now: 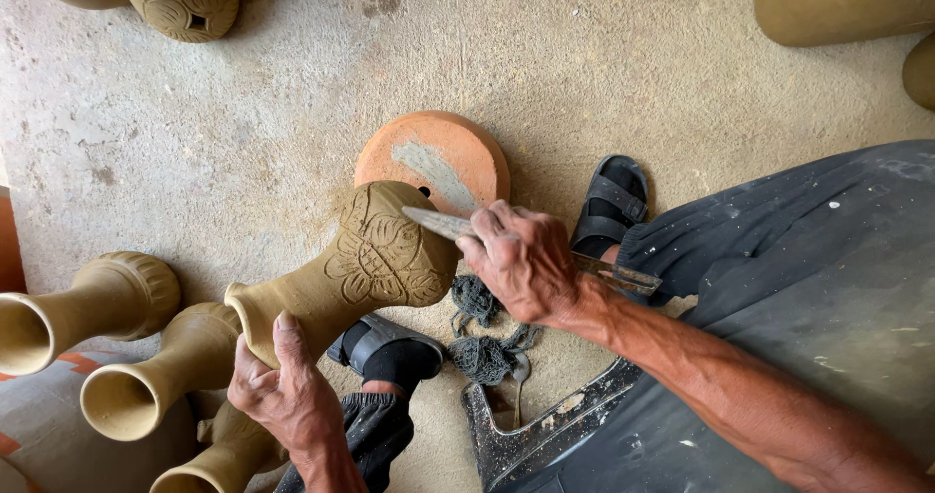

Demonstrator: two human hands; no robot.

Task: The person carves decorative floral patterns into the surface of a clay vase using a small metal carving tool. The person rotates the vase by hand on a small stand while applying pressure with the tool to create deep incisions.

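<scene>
An unfired brown clay vase (360,274) with a carved leaf pattern lies tilted across my lap area, mouth toward the lower left. My left hand (282,386) grips its narrow neck from below, thumb up along the clay. My right hand (521,259) is closed on a flat blade-like tool (438,222), whose tip rests against the vase's rounded carved body. The tool's other end sticks out past my wrist.
An upturned terracotta bowl (438,157) sits on the concrete floor behind the vase. Three more raw vases (97,303) lie at lower left, others at the top corners. A dark net rag (482,347) and black sandals (609,206) lie by my feet.
</scene>
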